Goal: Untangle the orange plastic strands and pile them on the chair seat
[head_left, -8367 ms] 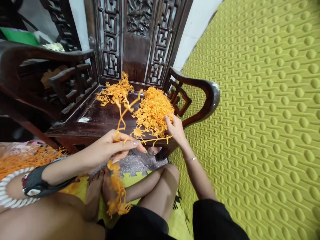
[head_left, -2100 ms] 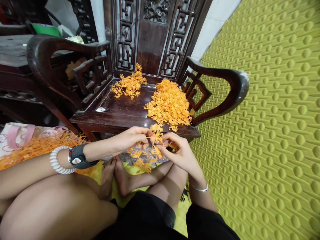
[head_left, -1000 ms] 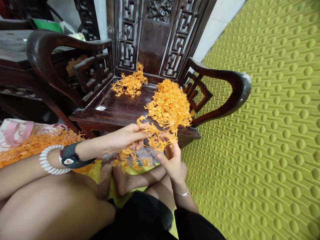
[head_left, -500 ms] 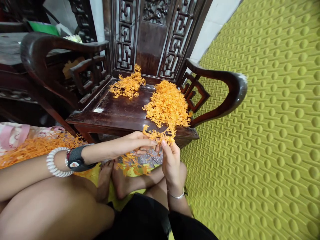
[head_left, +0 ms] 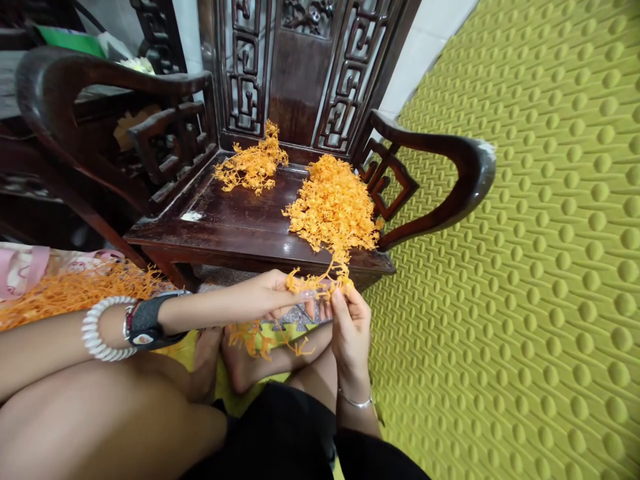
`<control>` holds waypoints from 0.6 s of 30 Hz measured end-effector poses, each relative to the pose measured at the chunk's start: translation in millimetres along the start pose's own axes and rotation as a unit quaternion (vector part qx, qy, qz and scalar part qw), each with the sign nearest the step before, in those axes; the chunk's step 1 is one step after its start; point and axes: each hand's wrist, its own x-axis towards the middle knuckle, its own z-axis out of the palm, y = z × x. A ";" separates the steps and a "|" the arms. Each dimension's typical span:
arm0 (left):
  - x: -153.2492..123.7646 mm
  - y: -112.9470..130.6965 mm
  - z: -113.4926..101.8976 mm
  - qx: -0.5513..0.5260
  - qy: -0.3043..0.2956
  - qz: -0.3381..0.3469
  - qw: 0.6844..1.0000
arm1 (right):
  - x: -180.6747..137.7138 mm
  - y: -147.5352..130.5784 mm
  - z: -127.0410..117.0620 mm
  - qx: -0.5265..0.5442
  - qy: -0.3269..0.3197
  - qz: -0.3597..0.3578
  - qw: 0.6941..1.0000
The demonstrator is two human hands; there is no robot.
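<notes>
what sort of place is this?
Likely a home's living area, though not certain: a carved dark-wood armchair, a knobbly yellow-green sheet beside it, and the person's bare feet.

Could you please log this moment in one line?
left hand: holding orange strands | right hand: pinching orange strands | chair seat: smaller orange pile, larger orange pile

In front of you stands a dark brown, glossy carved wooden armchair [head_left: 235, 220], with a small white patch [head_left: 191, 216] on its seat and a pale scuff [head_left: 486, 148] on the armrest to your right. Past that armrest spreads a yellow-green foam sheet [head_left: 550, 233] with raised ovals. Behind the openwork back you have a white wall [head_left: 425, 47]. To your upper left sits a bright green object [head_left: 70, 41], its shape unclear.
</notes>
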 end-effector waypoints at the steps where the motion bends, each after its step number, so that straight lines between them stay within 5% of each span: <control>1: 0.3 0.0 1.4 0.001 -0.006 -0.003 1.000 | -2.6 1.2 -0.5 0.011 0.010 -0.002 1.000; 7: -0.8 9.6 10.1 0.004 -0.042 0.029 0.999 | -13.3 -9.7 7.5 0.084 0.100 -0.053 0.990; 18: -1.1 18.5 8.0 0.007 -0.072 0.066 0.995 | -10.4 -36.4 16.5 0.149 0.156 -0.051 0.975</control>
